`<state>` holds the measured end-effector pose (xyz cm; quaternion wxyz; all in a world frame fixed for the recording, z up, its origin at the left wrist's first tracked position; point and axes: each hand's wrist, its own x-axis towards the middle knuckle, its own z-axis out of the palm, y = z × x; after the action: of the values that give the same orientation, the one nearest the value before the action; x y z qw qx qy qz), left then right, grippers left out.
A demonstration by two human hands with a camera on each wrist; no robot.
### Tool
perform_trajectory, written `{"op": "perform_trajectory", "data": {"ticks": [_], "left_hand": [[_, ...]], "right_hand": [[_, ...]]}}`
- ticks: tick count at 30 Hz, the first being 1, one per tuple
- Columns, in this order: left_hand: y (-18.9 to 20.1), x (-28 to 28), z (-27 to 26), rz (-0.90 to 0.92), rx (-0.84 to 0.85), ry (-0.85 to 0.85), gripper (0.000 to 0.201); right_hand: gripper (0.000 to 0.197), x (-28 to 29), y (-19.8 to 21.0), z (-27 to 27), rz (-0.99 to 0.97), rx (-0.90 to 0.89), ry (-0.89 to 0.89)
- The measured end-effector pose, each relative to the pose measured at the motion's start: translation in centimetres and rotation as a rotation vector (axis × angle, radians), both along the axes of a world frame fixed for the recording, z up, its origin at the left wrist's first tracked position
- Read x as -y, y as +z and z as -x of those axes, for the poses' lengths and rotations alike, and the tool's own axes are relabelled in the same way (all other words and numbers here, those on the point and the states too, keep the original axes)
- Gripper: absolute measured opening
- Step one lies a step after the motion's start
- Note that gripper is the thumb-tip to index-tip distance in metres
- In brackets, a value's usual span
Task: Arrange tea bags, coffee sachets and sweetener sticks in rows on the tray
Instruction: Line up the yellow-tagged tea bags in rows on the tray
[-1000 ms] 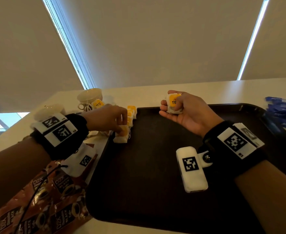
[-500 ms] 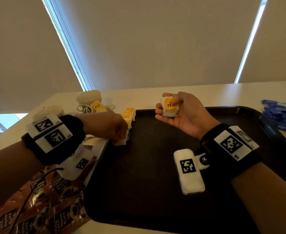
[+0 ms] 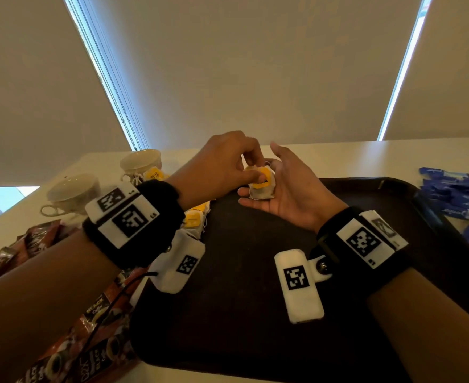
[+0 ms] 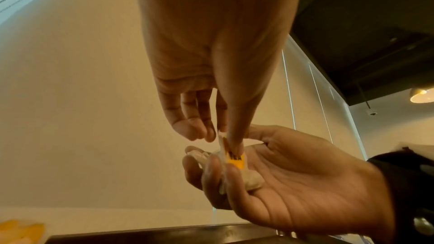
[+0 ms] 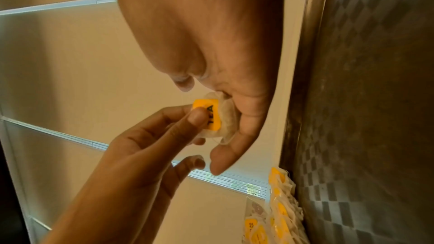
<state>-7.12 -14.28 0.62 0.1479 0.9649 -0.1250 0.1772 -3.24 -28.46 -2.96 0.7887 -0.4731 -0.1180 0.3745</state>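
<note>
A white tea bag with a yellow tag (image 3: 261,181) lies in my upturned right hand (image 3: 279,178) above the far part of the dark tray (image 3: 255,313). The right fingers curl under and round the bag (image 4: 249,179), with the thumb raised. My left hand (image 3: 255,171) has reached across and pinches the yellow tag (image 5: 209,116) between thumb and fingers. Several tea bags (image 3: 194,217) stand in a row along the tray's left edge, partly hidden by my left wrist. Coffee sachets (image 3: 62,341) lie off the tray at the lower left. Blue sweetener sticks (image 3: 460,197) are heaped to the tray's right.
Two pale cups (image 3: 140,161) (image 3: 73,189) stand on the white table beyond the tray's left corner; one holds more tea bags. Window blinds rise behind the table. Most of the tray's surface is bare.
My left hand has left the row at the tray's left edge and moved right and up to my right hand, taking hold of the tea bag's tag. The right thumb has lifted off the bag.
</note>
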Motion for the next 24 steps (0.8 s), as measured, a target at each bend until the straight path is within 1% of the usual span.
{"op": "perform_trajectory", "data": {"ticks": [2,5,7,9,11,13,15,17,19,22,24], "left_hand": [[-0.2,-0.1,-0.2,-0.004,-0.013,0.012,0.015],[0.3,-0.3,0.3,0.09,-0.084,-0.014,0.009],[1.1,-0.7,0.9,0.168,-0.176,-0.042,0.009],[2.1,-0.9,1.7,0.261,-0.26,-0.071,0.01],[3.0,-1.4,2.5,0.304,-0.32,-0.067,0.017],[3.6,-2.4,3.1,0.27,-0.429,-0.036,0.023],[3.5,-3.7,3.4,0.185,-0.565,0.0,0.016],[2.7,-4.9,3.6,0.093,-0.683,0.03,0.007],[1.6,-6.0,3.7,0.024,-0.778,0.071,0.004],[0.3,-6.8,3.7,-0.019,-0.873,0.104,0.005],[-0.4,-7.2,3.6,-0.076,-0.878,0.124,0.006]], "right_hand": [[0.055,-0.1,-0.1,-0.1,-0.001,-0.006,-0.005],[0.048,-0.1,-0.1,-0.2,0.01,-0.013,-0.017],[0.039,-0.1,-0.1,-0.1,0.017,-0.02,-0.036],[0.025,-0.1,-0.2,-0.1,0.036,-0.016,-0.064],[0.017,-0.1,-0.3,-0.2,0.054,-0.013,-0.09],[0.019,0.0,-0.4,-0.3,0.057,-0.02,-0.116],[0.024,0.0,-0.6,-0.4,0.067,-0.015,-0.136],[0.028,0.0,-0.6,-0.4,0.087,0.008,-0.136],[0.031,0.0,-0.5,-0.4,0.111,0.031,-0.133],[0.034,0.0,-0.4,-0.3,0.137,0.043,-0.134],[0.034,-0.1,-0.4,-0.3,0.14,0.038,-0.136]]}}
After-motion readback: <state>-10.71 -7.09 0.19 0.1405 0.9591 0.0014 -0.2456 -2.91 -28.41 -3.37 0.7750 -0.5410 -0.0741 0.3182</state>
